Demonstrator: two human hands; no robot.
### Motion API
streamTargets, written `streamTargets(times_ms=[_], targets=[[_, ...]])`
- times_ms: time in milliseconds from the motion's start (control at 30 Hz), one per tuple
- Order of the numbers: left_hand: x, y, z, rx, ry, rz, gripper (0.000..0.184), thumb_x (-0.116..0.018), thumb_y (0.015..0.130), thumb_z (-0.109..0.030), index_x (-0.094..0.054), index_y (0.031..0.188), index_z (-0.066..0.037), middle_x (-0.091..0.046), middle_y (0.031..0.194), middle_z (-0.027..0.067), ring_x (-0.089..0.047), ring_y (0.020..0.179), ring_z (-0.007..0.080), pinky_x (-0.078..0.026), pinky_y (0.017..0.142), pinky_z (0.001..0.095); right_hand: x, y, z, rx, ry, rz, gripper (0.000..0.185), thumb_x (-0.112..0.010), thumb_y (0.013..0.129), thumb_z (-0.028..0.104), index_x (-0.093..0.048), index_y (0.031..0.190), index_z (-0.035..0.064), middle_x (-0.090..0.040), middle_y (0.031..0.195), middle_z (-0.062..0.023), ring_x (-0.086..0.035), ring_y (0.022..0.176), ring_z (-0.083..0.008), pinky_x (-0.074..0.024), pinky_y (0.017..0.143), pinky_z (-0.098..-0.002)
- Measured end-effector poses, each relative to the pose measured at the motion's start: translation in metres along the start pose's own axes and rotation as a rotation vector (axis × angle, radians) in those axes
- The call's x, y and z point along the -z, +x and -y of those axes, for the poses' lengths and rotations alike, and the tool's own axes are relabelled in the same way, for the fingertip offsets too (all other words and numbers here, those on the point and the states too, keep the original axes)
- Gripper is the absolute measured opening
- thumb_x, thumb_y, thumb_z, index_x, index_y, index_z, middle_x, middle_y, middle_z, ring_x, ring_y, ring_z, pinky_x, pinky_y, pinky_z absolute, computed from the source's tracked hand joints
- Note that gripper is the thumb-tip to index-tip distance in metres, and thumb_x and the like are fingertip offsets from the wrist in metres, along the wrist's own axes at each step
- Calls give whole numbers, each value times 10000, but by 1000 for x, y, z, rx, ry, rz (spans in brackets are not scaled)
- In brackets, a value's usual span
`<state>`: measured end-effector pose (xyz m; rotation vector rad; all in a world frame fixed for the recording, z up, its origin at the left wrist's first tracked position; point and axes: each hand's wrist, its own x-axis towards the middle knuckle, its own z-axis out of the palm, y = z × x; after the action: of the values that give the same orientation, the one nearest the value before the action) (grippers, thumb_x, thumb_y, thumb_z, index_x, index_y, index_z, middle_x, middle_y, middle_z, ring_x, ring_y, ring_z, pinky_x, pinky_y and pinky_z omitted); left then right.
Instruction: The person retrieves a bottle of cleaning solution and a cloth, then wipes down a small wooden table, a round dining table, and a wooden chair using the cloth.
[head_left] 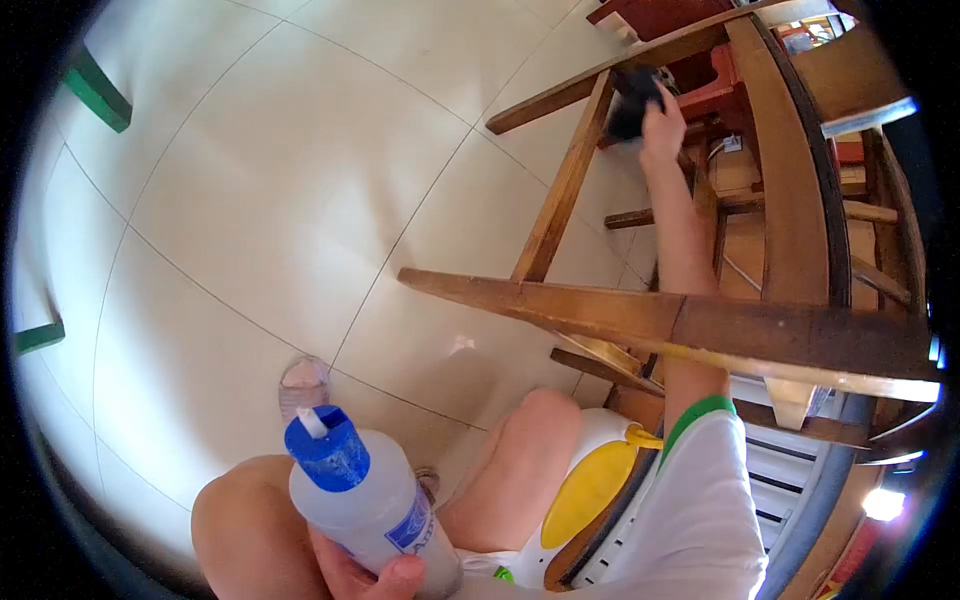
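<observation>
My left hand (385,582) is wrapped round the lower part of a translucent white bottle (358,505) with a blue spout cap (330,452), held upright over my lap. My right arm reaches through the frame of a wooden chair (600,305), which is tipped so its legs point left. At the far end, my right hand (664,128) grips a dark cloth (632,105), pressed near the place where a crossbar (570,180) meets the far leg. Blur hides the cloth's exact shape and some of the fingers.
More wooden furniture (800,170) crowds the right side, with dark red pieces (720,85) behind. Pale floor tiles (290,180) spread to the left, where green legs (98,92) stand at the edge. A grey slatted surface (785,470) lies under the chair, near my right sleeve.
</observation>
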<state>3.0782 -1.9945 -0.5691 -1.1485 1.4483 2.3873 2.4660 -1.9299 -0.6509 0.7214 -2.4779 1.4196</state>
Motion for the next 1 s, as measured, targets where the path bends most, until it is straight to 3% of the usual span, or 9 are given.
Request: streamTargets(times_ms=[100, 200, 300, 367, 533, 700, 833, 933, 1000], targets=[[-12, 2, -5, -18, -158, -128, 832, -659, 851, -268, -163, 1455, 18, -365, 1381, 180, -379, 1249, 295, -276, 1068, 396, -57, -47, 33, 277, -435, 174, 366, -465, 892, -42, -613, 1183, 122, -583, 1282, -112, -554, 1156, -313, -431, 969, -384], [-24, -2, -6, -66, -273, -235, 870, -714, 832, -267, -172, 1466, -22, -424, 1329, 141, -459, 1176, 260, -360, 1022, 397, -43, -78, 57, -5, -366, 175, 393, -452, 856, -98, -630, 1137, 112, -594, 1260, -109, -554, 1174, -283, -426, 993, -357], [-32, 8, 3, -167, -256, -293, 889, -722, 830, -312, -172, 1472, -38, -403, 1353, 130, -448, 1188, 280, -355, 1026, 411, -18, -120, 40, 343, 13, 465, 446, -433, 792, -183, -644, 1109, 50, -627, 1217, -96, -567, 1173, -224, -387, 1028, -294], [-40, 24, 13, -430, -396, -379, 759, -693, 849, -292, -268, 1420, -29, -542, 1242, 174, -571, 1065, 263, -481, 900, 395, -7, -163, 54, 445, 135, 474, 521, -440, 728, -249, -656, 1089, 60, -631, 1201, -89, -571, 1162, -212, -374, 1041, -289], [-52, 40, -21, -534, -182, -394, 648, -615, 907, -320, -324, 1411, -35, -505, 1284, 126, -504, 1144, 231, -397, 992, 376, 18, -238, 90, 192, 273, 532, 354, -583, 808, -49, -637, 1123, 104, -655, 1129, -116, -616, 1068, -283, -482, 941, -400], [-60, 42, -72, -643, -224, -403, 573, -548, 957, -368, -367, 1377, -23, -521, 1205, 104, -502, 1111, 206, -391, 973, 345, 48, -266, 108, 132, -27, 512, 335, -499, 781, -88, -661, 1039, 51, -623, 1143, -181, -559, 1043, -424, -474, 923, -433], [-57, 59, -98, -874, -150, -375, 524, -548, 936, -478, -489, 1232, -50, -540, 1110, 92, -542, 1027, 202, -451, 895, 349, 98, -241, 113, -48, -590, 655, 250, -530, 837, 67, -685, 1032, 85, -657, 1094, -171, -618, 1015, -366, -497, 859, -424], [-62, 68, -100, -902, -137, -454, 547, -553, 929, -482, -472, 1237, -37, -549, 1088, 101, -555, 1015, 215, -474, 871, 353, 70, -221, 91, 103, -440, 149, 215, -521, 827, 61, -681, 972, 54, -669, 1008, -197, -637, 970, -353, -514, 807, -436], [-69, 71, -99, -940, -146, -525, 566, -563, 919, -485, -470, 1234, -24, -551, 1109, 108, -550, 1029, 227, -466, 897, 370, 29, -209, 80, 68, -245, 35, 228, -508, 795, 18, -655, 969, -4, -649, 988, -246, -623, 932, -402, -507, 796, -461]])
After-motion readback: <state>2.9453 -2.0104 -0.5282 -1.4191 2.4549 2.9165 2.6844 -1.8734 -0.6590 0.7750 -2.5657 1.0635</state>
